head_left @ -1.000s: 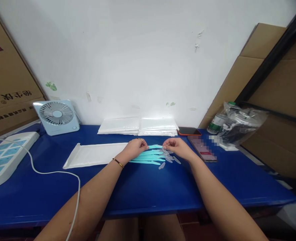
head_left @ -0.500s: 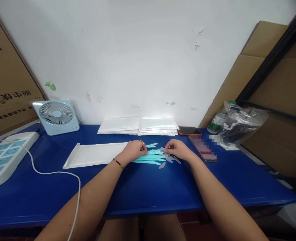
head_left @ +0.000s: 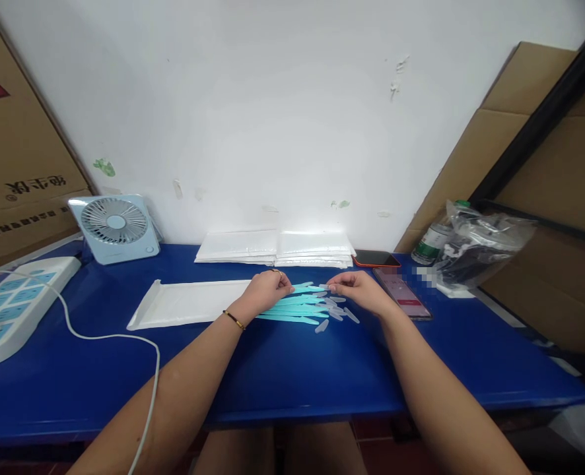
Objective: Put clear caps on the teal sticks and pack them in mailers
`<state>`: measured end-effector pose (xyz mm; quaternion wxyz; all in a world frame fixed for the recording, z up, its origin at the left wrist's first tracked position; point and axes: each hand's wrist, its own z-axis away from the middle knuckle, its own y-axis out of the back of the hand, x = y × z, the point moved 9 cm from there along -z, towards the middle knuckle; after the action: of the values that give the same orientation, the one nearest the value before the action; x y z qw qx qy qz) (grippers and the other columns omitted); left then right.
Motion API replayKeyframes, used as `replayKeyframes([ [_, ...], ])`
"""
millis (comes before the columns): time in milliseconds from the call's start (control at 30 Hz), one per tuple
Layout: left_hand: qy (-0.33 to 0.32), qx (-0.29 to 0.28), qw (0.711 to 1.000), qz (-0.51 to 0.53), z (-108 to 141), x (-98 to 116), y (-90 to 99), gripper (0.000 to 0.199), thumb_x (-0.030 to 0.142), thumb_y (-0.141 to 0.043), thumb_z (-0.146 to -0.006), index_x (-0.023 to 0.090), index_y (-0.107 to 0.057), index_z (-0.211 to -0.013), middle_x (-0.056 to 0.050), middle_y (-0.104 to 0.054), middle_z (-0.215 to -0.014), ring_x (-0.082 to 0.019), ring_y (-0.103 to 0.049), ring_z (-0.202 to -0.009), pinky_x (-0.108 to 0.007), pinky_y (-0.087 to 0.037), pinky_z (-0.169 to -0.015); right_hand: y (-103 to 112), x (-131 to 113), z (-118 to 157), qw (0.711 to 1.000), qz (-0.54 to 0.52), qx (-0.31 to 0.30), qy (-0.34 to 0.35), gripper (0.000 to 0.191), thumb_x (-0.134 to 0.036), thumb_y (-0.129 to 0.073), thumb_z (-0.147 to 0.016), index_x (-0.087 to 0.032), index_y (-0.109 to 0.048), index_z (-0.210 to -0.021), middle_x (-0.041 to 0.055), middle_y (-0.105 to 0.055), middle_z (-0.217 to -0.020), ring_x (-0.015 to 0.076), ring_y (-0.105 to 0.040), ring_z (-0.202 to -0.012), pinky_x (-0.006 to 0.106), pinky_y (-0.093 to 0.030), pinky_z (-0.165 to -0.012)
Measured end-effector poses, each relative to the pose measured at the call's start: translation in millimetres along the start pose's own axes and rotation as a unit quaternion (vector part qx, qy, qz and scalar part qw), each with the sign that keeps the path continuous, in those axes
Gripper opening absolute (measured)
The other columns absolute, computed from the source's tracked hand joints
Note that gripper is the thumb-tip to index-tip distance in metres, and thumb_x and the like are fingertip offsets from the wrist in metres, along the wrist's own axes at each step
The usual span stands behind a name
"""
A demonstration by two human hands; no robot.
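Note:
Slim turquoise sticks (head_left: 297, 309), which look like eyebrow razors, lie in a loose bundle on the blue table. My left hand (head_left: 269, 290) is closed in a pinch on one turquoise eyebrow razor (head_left: 308, 289) at the far side of the bundle. At that razor's right end, my right hand (head_left: 354, 289) pinches a small clear cap (head_left: 323, 287). Several loose translucent caps (head_left: 337, 314) are scattered just right of the bundle. A long white padded pouch (head_left: 188, 303) lies flat to the left, partly behind my left hand.
Stacked white pouches (head_left: 238, 245) rest against the wall. Two phones, one orange-edged (head_left: 376, 258) and one with a lit screen (head_left: 402, 293), lie right, near a bottle (head_left: 430, 243) and plastic bag (head_left: 481, 247). A fan (head_left: 117, 224), power strip (head_left: 30, 303) and white cable (head_left: 109, 338) are left.
Both hands have shifted slightly away from me, towards the far side of the bundle. A razor and a cap are now held end to end between them. The view has moved slightly.

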<state>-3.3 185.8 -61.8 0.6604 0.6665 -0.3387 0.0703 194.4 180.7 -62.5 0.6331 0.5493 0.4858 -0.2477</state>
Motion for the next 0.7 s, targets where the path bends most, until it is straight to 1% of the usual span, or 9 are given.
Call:
replayKeyframes([
  [167, 0.0, 0.0, 1.0, 0.021, -2, 4, -1.8, 0.026, 0.044, -0.053, -0.079, 0.021, -0.065, -0.077, 0.0, -0.066, -0.074, -0.015, -0.059, -0.068, -0.023, -0.039, -0.056, -12, -2, -2, 1.0, -0.026, -0.005, -0.003, 0.037, -0.045, -0.067, -0.072, -0.014, -0.072, -0.09, 0.0073, -0.07, -0.08, 0.0173, -0.06, -0.069, 0.027, -0.045, -0.062],
  [267, 0.003, 0.013, 1.0, 0.004, -2, 7, 0.5, 0.025, 0.043, -0.053, -0.08, 0.021, -0.065, -0.078, -0.001, -0.066, -0.076, -0.016, -0.06, -0.071, -0.024, -0.041, -0.061, -17, -4, -4, 1.0, -0.026, 0.007, 0.001, 0.038, -0.046, -0.065, -0.073, -0.014, -0.071, -0.093, 0.0075, -0.07, -0.079, 0.0184, -0.061, -0.07, 0.028, -0.046, -0.062],
  [300, 0.005, 0.022, 1.0, -0.008, -2, 7, 2.5, 0.025, 0.042, -0.052, -0.08, 0.021, -0.065, -0.079, -0.001, -0.067, -0.078, -0.016, -0.06, -0.073, -0.024, -0.042, -0.064, -15, -5, -6, 1.0, -0.006, 0.023, 0.005, 0.037, -0.046, -0.064, -0.074, -0.015, -0.07, -0.093, 0.0071, -0.07, -0.078, 0.0185, -0.061, -0.07, 0.028, -0.046, -0.062],
  [367, 0.005, 0.048, 0.998, -0.04, -1, 8, 8.6, 0.022, 0.04, -0.053, -0.081, 0.022, -0.066, -0.084, -0.001, -0.067, -0.086, -0.017, -0.061, -0.081, -0.026, -0.042, -0.071, -6, -7, -7, 0.995, 0.067, 0.071, 0.017, 0.035, -0.044, -0.062, -0.075, -0.017, -0.07, -0.095, 0.006, -0.069, -0.078, 0.018, -0.06, -0.069, 0.028, -0.045, -0.063],
  [433, 0.002, 0.064, 0.995, -0.076, 1, 8, 13.2, 0.019, 0.038, -0.055, -0.08, 0.024, -0.066, -0.087, -0.001, -0.067, -0.093, -0.018, -0.06, -0.088, -0.028, -0.041, -0.076, 1, -8, -8, 0.982, 0.154, 0.104, 0.026, 0.029, -0.041, -0.061, -0.076, -0.019, -0.071, -0.093, 0.0047, -0.068, -0.079, 0.0172, -0.058, -0.07, 0.028, -0.044, -0.064],
  [467, -0.001, 0.06, 0.994, -0.091, 2, 8, 13.2, 0.018, 0.038, -0.057, -0.078, 0.024, -0.066, -0.086, 0.0, -0.066, -0.094, -0.018, -0.059, -0.09, -0.029, -0.04, -0.078, 2, -8, -8, 0.976, 0.189, 0.103, 0.029, 0.025, -0.038, -0.06, -0.077, -0.02, -0.071, -0.09, 0.0043, -0.068, -0.081, 0.0168, -0.058, -0.071, 0.027, -0.043, -0.064],
  [533, -0.013, 0.031, 0.993, -0.113, 4, 8, 9.0, 0.015, 0.037, -0.059, -0.076, 0.025, -0.067, -0.081, 0.0, -0.067, -0.091, -0.019, -0.059, -0.09, -0.03, -0.039, -0.079, -1, -5, -9, 0.969, 0.232, 0.075, 0.03, 0.019, -0.033, -0.059, -0.077, -0.021, -0.072, -0.084, 0.0039, -0.066, -0.084, 0.0161, -0.057, -0.073, 0.026, -0.043, -0.065],
  [600, -0.027, 0.003, 0.992, -0.126, 6, 10, 3.9, 0.012, 0.034, -0.06, -0.074, 0.025, -0.068, -0.074, 0.001, -0.067, -0.086, -0.02, -0.059, -0.089, -0.03, -0.038, -0.078, -5, 0, -10, 0.966, 0.252, 0.045, 0.025, 0.016, -0.031, -0.06, -0.075, -0.021, -0.071, -0.081, 0.0038, -0.064, -0.086, 0.0155, -0.057, -0.074, 0.026, -0.043, -0.065],
  [700, -0.026, -0.016, 0.99, -0.135, 7, 10, -0.1, 0.012, 0.03, -0.059, -0.074, 0.024, -0.068, -0.068, 0.0, -0.068, -0.083, -0.019, -0.06, -0.086, -0.029, -0.038, -0.075, -8, 5, -10, 0.965, 0.26, 0.025, 0.015, 0.013, -0.03, -0.062, -0.074, -0.022, -0.071, -0.078, 0.003, -0.063, -0.086, 0.0148, -0.056, -0.074, 0.025, -0.043, -0.065],
])
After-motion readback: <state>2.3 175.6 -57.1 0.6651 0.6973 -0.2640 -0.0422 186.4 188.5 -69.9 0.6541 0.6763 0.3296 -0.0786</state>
